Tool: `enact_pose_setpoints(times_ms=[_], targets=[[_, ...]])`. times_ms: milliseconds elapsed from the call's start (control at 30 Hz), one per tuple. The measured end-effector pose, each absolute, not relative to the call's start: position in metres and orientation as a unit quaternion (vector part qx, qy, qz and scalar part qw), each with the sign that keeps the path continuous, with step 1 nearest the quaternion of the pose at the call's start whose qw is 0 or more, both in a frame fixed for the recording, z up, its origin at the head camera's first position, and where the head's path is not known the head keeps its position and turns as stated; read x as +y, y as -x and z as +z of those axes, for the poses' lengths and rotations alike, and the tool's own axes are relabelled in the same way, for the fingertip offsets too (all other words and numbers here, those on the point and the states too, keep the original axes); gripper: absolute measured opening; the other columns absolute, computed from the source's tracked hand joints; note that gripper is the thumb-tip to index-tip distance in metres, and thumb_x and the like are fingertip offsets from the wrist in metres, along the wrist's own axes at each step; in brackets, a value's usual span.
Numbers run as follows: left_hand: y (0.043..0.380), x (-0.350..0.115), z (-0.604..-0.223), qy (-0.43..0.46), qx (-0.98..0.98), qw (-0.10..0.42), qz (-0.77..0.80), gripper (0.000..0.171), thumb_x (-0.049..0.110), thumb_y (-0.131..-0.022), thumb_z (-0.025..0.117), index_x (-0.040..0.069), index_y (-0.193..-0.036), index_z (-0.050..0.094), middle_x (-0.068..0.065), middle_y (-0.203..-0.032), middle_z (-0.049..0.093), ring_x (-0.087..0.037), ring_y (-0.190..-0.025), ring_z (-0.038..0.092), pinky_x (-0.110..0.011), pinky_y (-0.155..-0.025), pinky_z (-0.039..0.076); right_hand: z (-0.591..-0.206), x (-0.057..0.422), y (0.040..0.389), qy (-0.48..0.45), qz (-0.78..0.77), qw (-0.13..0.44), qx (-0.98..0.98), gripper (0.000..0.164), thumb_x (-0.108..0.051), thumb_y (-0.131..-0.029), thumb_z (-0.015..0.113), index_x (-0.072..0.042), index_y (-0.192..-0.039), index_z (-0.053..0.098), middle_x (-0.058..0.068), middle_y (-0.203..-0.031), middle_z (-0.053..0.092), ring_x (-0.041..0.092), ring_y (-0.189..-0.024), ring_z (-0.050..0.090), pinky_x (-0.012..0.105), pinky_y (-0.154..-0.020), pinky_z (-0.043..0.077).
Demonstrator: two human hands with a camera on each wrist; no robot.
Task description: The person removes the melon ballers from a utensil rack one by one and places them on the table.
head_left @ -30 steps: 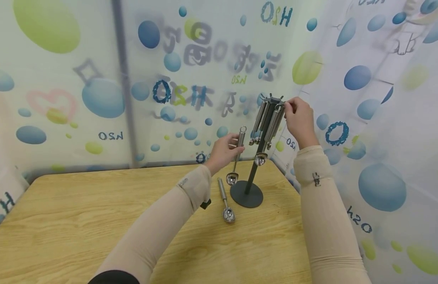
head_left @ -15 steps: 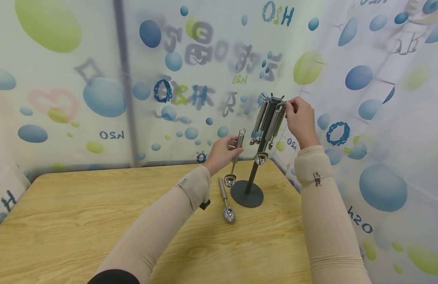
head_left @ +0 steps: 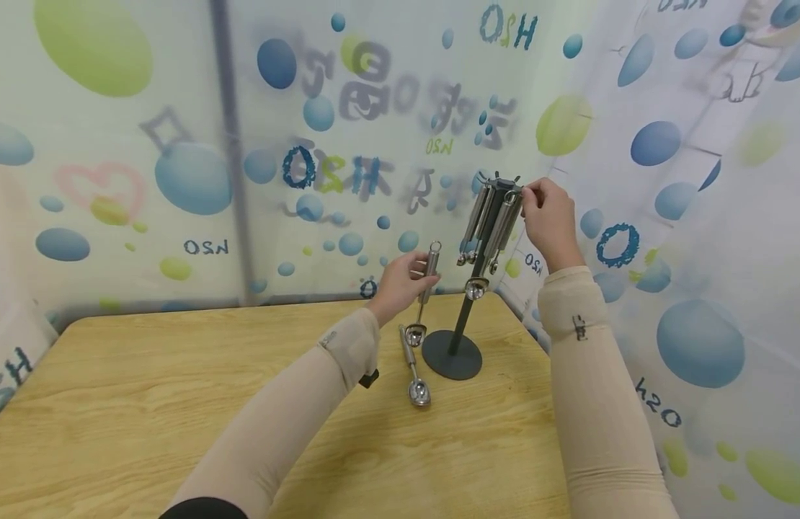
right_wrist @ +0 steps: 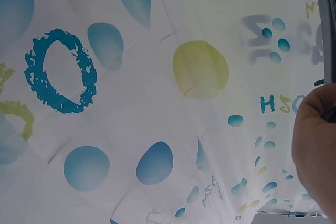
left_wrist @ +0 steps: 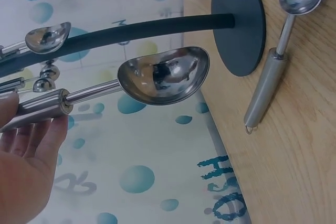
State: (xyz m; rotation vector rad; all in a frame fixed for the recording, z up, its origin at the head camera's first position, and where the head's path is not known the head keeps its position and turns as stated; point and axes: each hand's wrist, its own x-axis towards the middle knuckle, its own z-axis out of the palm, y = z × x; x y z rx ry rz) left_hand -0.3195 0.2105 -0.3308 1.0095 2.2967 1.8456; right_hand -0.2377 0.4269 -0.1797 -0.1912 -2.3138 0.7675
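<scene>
My left hand (head_left: pixel 400 285) grips the steel handle of an ice cream scoop (head_left: pixel 430 265), which hangs bowl-down, left of the dark utensil stand (head_left: pixel 463 317). The left wrist view shows the scoop's oval bowl (left_wrist: pixel 164 75) close up, with thumb and fingers on the handle. A second ice cream scoop (head_left: pixel 419 391) lies on the table beside the stand's round base. At the stand's top, my right hand (head_left: pixel 548 216) pinches the rim by the hooks; its fingertips are partly hidden. Several steel utensils (head_left: pixel 501 229) hang there, one a scoop (head_left: pixel 476 289).
The wooden table (head_left: pixel 179 404) runs out to the left and toward me. Printed curtains (head_left: pixel 348 144) close in the back and right sides, with the stand near the table's back right corner.
My left hand has drifted left and slightly down with the scoop, away from the stand. My right hand keeps its hold at the top; the scoop on the table has not moved.
</scene>
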Motion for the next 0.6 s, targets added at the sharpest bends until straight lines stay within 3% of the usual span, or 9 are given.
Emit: enact_pose_setpoints(times_ms=[600], targets=[[0.320, 0.195, -0.349, -0.298, 0.729, 0.048, 0.614, 0.041, 0.018, -0.097, 0.073, 0.010, -0.134, 0.059, -0.009, -0.120, 0.068, -0.024, -0.108, 0.067, -0.038, -0.082, 0.060, -0.181, 0.427, 0.238, 0.077, 0.292, 0.346, -0.889, 0.032, -0.024, -0.111, 0.043, 0.000, -0.122, 0.060, 0.015, -0.099, 0.061, 0.023, -0.087, 0.055, 0.032, -0.073, 0.045]])
